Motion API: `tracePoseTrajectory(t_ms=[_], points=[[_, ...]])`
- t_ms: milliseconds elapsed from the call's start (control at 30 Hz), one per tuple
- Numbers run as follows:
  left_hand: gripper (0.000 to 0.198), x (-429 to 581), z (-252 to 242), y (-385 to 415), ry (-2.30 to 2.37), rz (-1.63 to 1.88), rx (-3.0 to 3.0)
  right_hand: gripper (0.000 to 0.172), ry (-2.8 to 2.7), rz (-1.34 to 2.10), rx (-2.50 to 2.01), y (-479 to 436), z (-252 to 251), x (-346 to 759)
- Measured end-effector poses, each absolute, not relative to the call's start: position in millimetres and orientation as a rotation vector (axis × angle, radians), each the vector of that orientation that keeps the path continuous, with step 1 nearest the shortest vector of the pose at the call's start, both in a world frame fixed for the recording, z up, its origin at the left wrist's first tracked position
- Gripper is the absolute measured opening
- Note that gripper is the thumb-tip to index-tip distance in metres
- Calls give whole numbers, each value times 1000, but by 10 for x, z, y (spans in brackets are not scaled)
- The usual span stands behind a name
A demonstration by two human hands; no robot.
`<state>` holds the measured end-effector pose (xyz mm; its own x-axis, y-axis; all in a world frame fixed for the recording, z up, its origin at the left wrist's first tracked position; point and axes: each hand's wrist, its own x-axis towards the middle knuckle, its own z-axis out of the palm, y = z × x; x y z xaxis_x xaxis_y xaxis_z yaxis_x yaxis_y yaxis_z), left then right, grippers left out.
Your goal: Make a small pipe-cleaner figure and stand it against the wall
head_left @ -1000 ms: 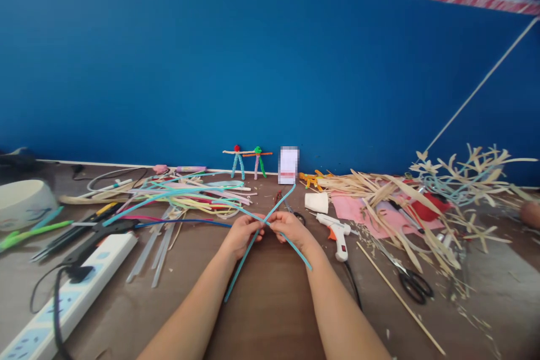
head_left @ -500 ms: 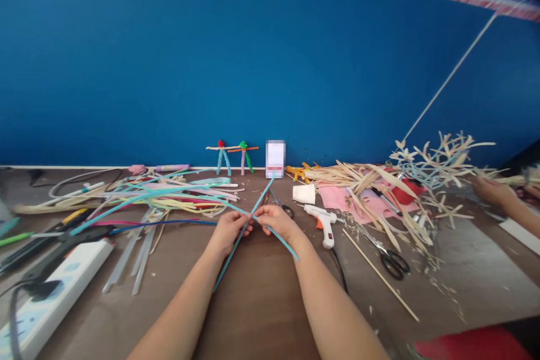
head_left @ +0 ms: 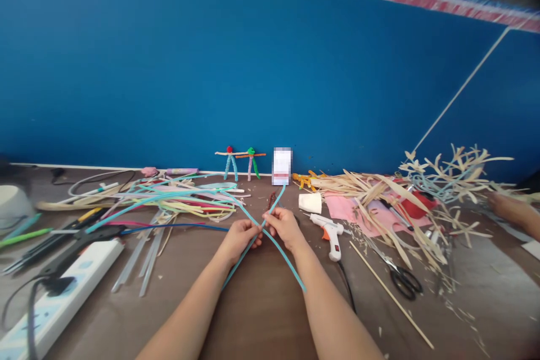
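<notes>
My left hand [head_left: 238,241] and my right hand [head_left: 284,228] meet low at the centre of the view, fingertips pinching two long light-blue pipe cleaners [head_left: 276,247] where they cross. One strand runs up left over the heap of strips and down right past my right wrist. The other rises towards the pixelated white card [head_left: 281,166] and drops down left below my left hand. The crossing point itself is hidden by my fingers. Beneath my hands lies the bare brown tabletop [head_left: 261,315].
A hot glue gun [head_left: 331,236] and paper cup [head_left: 310,202] lie right of my hands, with scissors [head_left: 405,281] and a dried-leaf pile [head_left: 379,191] beyond. A power strip [head_left: 63,287] lies left. A co-worker's hand [head_left: 512,208] reaches in at right.
The whole view has shifted and tilted with my head. A co-worker's hand has come in at the right edge. My hands still pinch the crossed blue strands.
</notes>
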<state>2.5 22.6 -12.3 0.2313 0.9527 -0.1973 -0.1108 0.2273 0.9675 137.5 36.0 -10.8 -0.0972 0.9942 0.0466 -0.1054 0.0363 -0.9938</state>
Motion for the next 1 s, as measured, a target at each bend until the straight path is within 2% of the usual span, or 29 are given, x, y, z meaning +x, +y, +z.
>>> tracePoseTrajectory(t_ms=[367, 733, 1000], points=[[15, -6, -120, 195, 971, 784, 1121, 25, -688, 818, -964, 485, -88, 1581], [14, -27, -191, 256, 1052, 825, 1160, 22, -766, 854, -954, 449, -65, 1534], [10, -1, -178, 237, 1078, 832, 1176, 23, -614, 842, -999, 485, -90, 1550]])
